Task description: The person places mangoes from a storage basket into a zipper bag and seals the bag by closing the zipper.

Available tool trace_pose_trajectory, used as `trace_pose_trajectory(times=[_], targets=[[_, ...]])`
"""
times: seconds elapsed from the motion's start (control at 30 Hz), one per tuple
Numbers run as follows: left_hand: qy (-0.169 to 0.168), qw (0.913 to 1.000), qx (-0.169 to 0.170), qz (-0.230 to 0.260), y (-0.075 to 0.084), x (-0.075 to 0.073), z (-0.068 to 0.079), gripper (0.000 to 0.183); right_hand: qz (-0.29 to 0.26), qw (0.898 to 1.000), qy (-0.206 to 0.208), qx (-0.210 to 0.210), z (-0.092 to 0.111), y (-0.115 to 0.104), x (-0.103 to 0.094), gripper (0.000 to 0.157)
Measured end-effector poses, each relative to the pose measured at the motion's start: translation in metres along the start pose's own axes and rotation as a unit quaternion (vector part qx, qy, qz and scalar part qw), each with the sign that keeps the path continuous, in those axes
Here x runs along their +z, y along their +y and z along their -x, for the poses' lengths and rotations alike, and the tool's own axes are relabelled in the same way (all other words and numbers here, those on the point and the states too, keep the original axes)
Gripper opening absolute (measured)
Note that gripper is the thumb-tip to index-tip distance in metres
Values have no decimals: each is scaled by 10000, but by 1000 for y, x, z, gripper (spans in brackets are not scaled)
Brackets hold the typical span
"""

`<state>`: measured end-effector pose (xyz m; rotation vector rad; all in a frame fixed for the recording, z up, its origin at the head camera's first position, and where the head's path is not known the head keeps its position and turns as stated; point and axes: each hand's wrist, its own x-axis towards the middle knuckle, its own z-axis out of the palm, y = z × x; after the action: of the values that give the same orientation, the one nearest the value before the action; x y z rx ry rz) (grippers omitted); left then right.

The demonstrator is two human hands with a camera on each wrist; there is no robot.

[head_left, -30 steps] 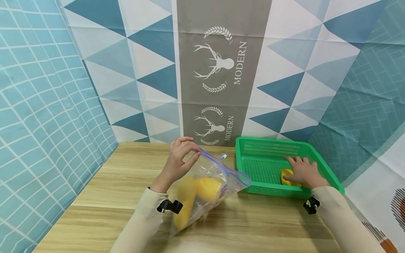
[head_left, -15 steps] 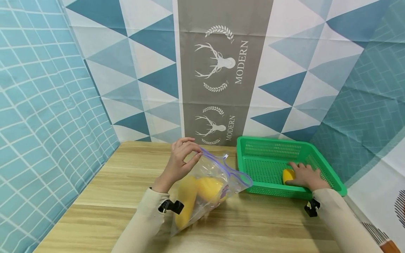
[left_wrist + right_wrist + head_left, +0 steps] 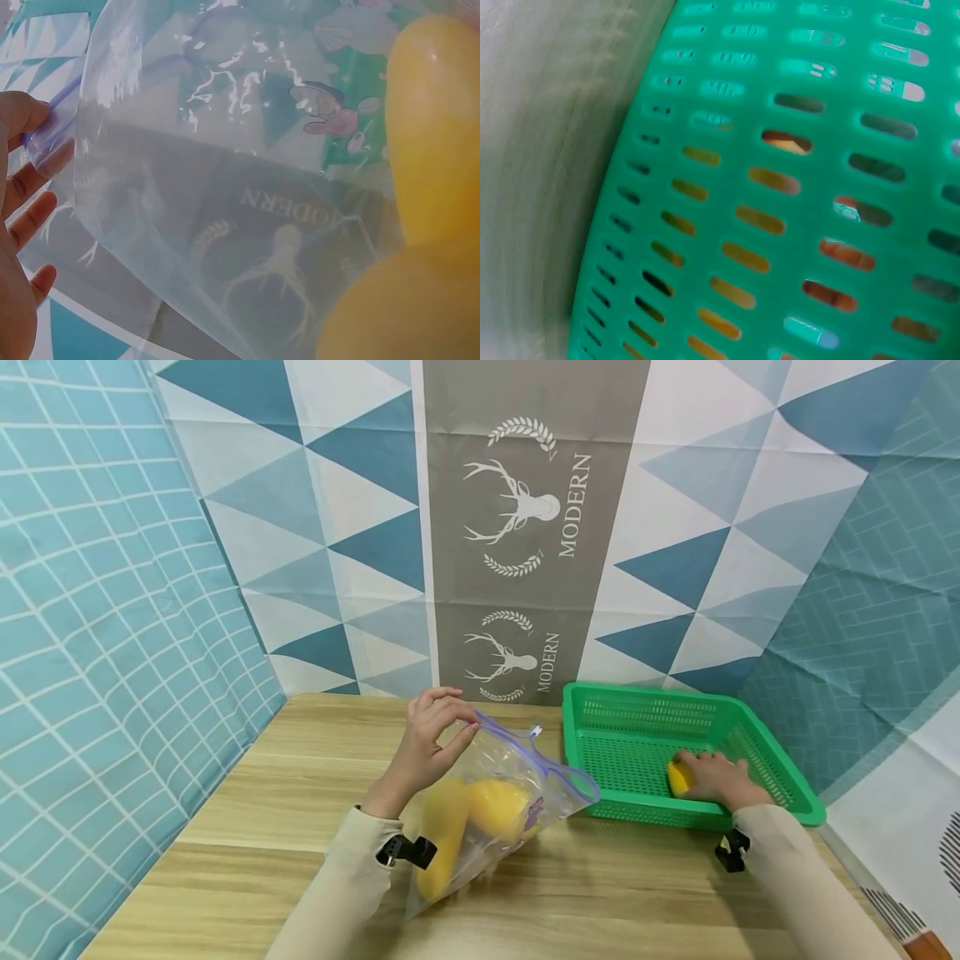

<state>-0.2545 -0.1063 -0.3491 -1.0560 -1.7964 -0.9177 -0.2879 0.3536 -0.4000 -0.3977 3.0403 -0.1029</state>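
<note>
My left hand pinches the top corner of a clear zip bag with a purple zip edge and a white slider. The bag hangs tilted, its mouth toward the right. Inside it lie yellow mangoes, seen large through the plastic in the left wrist view, where thumb and forefinger hold the purple zip edge. My right hand reaches into a green basket and grips another yellow mango, partly covered by the fingers. In the right wrist view the basket wall hides most of that hand.
The basket stands at the right rear of the wooden table, close to the patterned backdrop. Blue tiled cloth hangs along the left side.
My right hand has lowered onto the mango in the basket, and its fingers have closed round it. The left hand and the bag have barely moved.
</note>
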Motion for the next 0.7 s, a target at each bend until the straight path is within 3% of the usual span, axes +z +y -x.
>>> trace_pose_trajectory(times=[0.43, 0.7], targets=[[-69, 9999, -78, -37, 0, 1, 4, 30, -107, 9994, -11, -337, -7, -1, 5, 48], [-99, 9999, -122, -47, 1, 0, 6, 33, 2, 9979, 393, -514, -5, -2, 6, 59]])
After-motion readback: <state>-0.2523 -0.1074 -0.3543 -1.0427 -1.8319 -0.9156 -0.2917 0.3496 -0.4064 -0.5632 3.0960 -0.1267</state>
